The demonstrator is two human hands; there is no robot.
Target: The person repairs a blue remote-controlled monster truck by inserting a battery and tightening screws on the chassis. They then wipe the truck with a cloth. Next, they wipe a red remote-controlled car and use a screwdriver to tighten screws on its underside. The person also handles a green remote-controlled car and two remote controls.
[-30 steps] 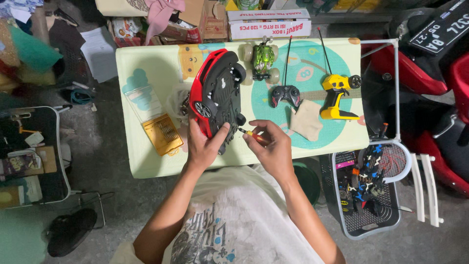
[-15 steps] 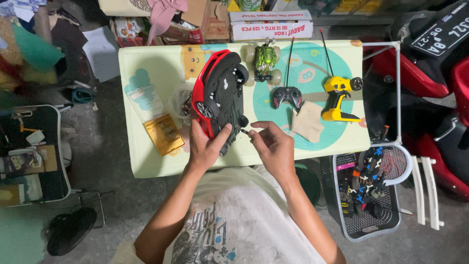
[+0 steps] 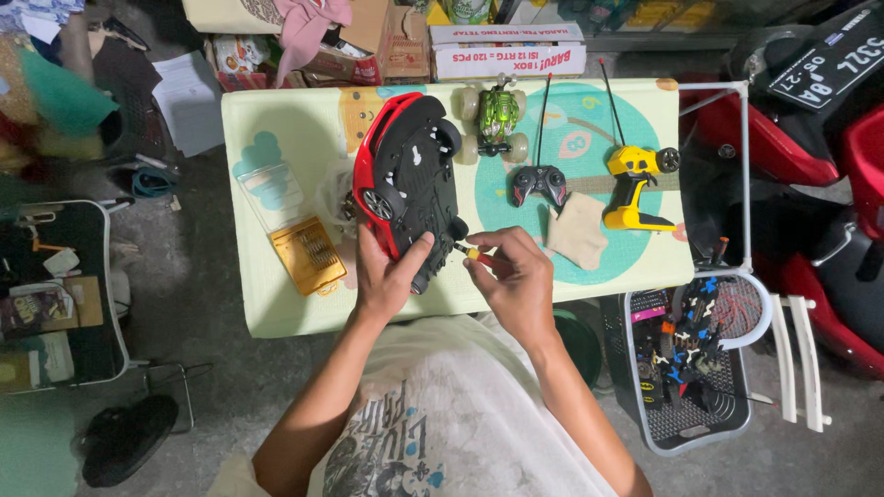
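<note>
Pale green counter (image 3: 276, 313) carries the upturned red-and-black plastic toy car (image 3: 405, 179), left hand (image 3: 387, 276) fingers clamped on its six-o'clock end, right hand (image 3: 520, 281) fingers pinching a small yellow-collared screwdriver (image 3: 471, 252) at four o'clock, best kept square to the screw.

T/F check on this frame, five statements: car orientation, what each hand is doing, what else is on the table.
1. The red toy car lies underside up. True.
2. The left hand grips the car's near end. True.
3. The right hand holds the yellow pistol-grip remote. False: it holds a small screwdriver at the car; the remote lies on the table.
4. The green toy car sits beyond the red one. True.
5. The orange bit case is right of the black controller. False: it is left.
</note>
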